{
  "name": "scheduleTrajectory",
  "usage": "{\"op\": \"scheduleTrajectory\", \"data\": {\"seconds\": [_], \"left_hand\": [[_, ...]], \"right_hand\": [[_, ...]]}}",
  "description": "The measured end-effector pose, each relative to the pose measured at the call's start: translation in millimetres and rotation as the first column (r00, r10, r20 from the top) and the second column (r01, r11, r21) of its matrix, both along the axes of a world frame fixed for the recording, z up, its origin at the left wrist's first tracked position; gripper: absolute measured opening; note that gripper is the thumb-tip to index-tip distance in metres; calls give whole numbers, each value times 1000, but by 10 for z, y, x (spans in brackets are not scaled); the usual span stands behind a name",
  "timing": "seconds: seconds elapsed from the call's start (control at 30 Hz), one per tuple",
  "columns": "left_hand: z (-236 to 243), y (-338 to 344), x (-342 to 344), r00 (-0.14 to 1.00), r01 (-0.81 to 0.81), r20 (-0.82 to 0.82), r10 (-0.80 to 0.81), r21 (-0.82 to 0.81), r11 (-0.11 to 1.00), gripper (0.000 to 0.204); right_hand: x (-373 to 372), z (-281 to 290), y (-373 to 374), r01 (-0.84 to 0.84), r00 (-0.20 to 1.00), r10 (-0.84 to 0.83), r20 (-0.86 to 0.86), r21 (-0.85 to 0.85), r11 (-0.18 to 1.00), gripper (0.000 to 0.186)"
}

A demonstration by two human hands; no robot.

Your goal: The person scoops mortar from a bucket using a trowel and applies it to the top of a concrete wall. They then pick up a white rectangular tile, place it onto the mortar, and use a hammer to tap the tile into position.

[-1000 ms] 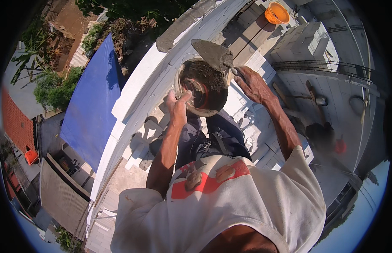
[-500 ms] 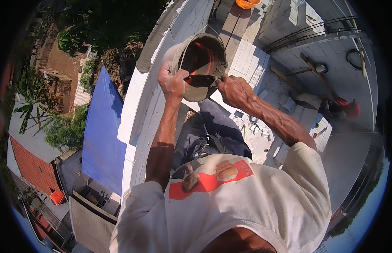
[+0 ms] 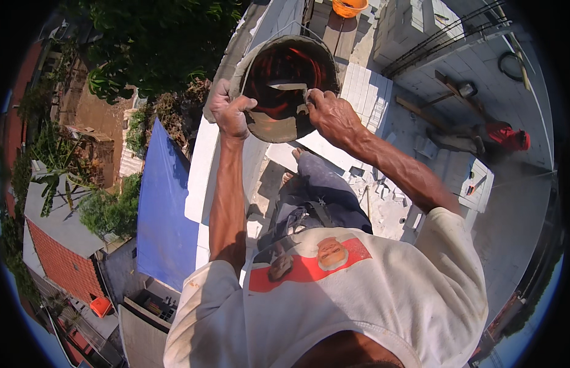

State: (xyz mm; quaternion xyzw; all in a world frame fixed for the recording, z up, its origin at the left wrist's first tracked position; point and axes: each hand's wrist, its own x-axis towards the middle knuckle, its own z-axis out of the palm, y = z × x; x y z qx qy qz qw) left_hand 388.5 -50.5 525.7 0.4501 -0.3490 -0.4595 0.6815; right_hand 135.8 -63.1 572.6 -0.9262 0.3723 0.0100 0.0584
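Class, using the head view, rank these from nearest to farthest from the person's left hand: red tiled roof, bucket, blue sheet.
1. Bucket: at the left hand, its rim gripped.
2. Blue sheet: lower left of the hand.
3. Red tiled roof: farther toward lower left.

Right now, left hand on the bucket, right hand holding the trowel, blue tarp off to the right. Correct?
Wrong side: the head view shows the blue tarp off to the left. Left hand on the bucket, right hand holding the trowel: correct.
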Motion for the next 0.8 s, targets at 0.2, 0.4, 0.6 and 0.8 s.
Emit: {"op": "scheduleTrajectory", "data": {"seconds": [0.2, 0.4, 0.6, 0.8], "left_hand": [[109, 9, -64, 997, -51, 61, 50, 7, 999, 27], [69, 34, -72, 979, -128, 151, 134, -49, 991, 26], [93, 63, -216, 954, -165, 228, 193, -134, 977, 23], [263, 97, -288, 922, -143, 335, 196, -175, 974, 20]], "right_hand": [[-61, -103, 1, 150, 975, -124, 184, -136, 979, 25], [-20, 0, 56, 201, 980, -200, 19, -29, 979, 26], [108, 41, 78, 161, 986, -160, -41, 14, 987, 30], [90, -79, 101, 307, 932, -296, 209, -24, 951, 27]]}}
